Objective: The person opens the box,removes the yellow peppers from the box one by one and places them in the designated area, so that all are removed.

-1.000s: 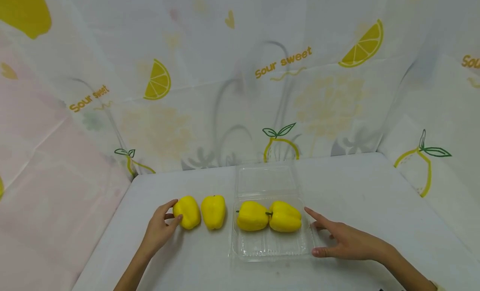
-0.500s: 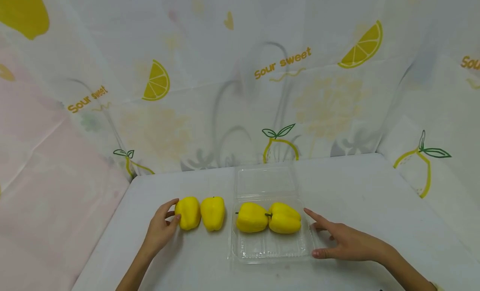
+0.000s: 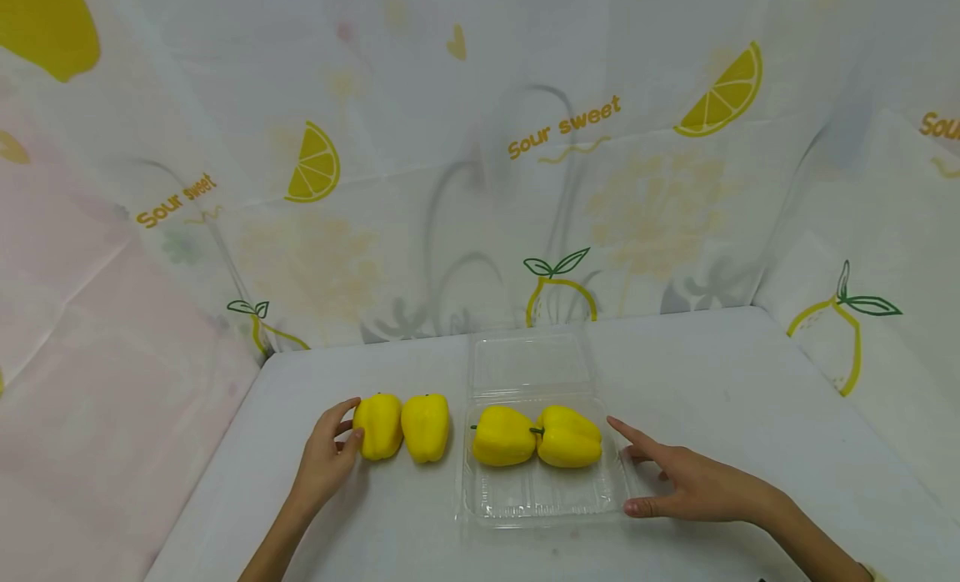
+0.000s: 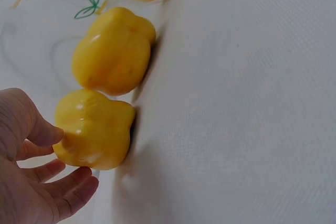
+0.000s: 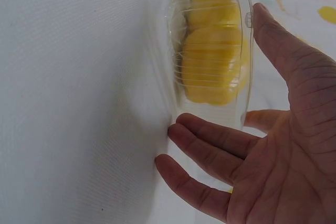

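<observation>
In the head view, two yellow bell peppers stand side by side left of a clear plastic clamshell box [image 3: 540,503]. My left hand [image 3: 330,453] touches the left side of the outer bell pepper [image 3: 378,426], with thumb and fingertips at its edge. The left wrist view shows the thumb [image 4: 47,135] against its skin and the other fingers loosely bent beside it. The second bell pepper [image 3: 426,428] stands close by. Inside the box lie a bell pepper [image 3: 504,436] and another bell pepper [image 3: 569,437], both on their sides. My right hand [image 3: 690,482], fingers spread, rests at the box's right edge.
The box's lid [image 3: 532,361] lies folded back toward the rear. A white cloth covers the table [image 3: 712,382]. Lemon-printed curtains [image 3: 450,215] rise behind the table and at both sides.
My left hand has pushed the outer bell pepper slightly right, and it now stands straighter, closer to its neighbour. The right hand and the box have stayed in place.
</observation>
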A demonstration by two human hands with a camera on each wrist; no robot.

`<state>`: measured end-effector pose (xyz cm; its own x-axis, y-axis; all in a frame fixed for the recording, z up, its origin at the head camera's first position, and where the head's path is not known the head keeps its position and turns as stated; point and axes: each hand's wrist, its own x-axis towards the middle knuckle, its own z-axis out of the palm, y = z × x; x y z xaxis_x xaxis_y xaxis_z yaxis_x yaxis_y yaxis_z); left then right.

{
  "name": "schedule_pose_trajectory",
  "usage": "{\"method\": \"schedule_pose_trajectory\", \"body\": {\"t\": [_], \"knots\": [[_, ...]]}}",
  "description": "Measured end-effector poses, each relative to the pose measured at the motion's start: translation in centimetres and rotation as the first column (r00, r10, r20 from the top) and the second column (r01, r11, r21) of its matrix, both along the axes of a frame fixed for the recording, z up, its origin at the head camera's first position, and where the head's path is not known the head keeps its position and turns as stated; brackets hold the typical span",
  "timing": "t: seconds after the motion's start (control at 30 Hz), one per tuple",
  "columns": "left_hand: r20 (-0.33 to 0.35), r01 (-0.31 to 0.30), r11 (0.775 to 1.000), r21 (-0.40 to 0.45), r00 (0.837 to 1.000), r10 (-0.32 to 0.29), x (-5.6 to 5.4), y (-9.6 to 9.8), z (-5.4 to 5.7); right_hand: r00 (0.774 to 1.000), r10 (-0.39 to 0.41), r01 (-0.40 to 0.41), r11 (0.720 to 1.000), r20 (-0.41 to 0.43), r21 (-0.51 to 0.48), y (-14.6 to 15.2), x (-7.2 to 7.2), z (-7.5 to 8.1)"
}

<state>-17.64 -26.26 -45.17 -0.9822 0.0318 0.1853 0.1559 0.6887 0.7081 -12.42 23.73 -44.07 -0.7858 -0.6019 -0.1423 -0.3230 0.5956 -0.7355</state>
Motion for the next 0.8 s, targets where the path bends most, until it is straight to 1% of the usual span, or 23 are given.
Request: {"method": "schedule_pose_trajectory", "body": {"t": [0.1, 0.17, 0.27, 0.4, 0.5, 0.8], "knots": [[0.009, -0.007, 1.000, 0.010, 1.000, 0.007, 0.0, 0.1, 0.0, 1.000, 0.002, -0.002, 1.000, -0.004, 0.000, 0.0, 0.0, 0.0], [-0.002, -0.013, 1.000, 0.002, 1.000, 0.013, 0.1, 0.1, 0.1, 1.000, 0.005, -0.005, 1.000, -0.010, -0.002, 0.0, 0.0, 0.0], [-0.049, -0.023, 1.000, -0.016, 0.999, 0.022, 0.2, 0.1, 0.1, 1.000, 0.009, -0.009, 1.000, -0.013, -0.005, 0.0, 0.0, 0.0], [-0.126, -0.025, 0.999, -0.030, 0.992, 0.021, 0.4, 0.0, 0.2, 1.000, 0.007, -0.007, 1.000, -0.004, -0.004, 0.0, -0.1, 0.0], [-0.162, -0.028, 0.999, -0.047, 0.987, 0.020, 0.6, 0.0, 0.2, 1.000, 0.003, -0.003, 1.000, 0.005, -0.003, 0.0, -0.1, 0.0], [-0.185, -0.064, 0.993, -0.096, 0.982, 0.046, 1.2, 0.3, 0.7, 1.000, 0.013, -0.013, 1.000, 0.001, -0.001, 0.0, -0.2, 0.1]]}}
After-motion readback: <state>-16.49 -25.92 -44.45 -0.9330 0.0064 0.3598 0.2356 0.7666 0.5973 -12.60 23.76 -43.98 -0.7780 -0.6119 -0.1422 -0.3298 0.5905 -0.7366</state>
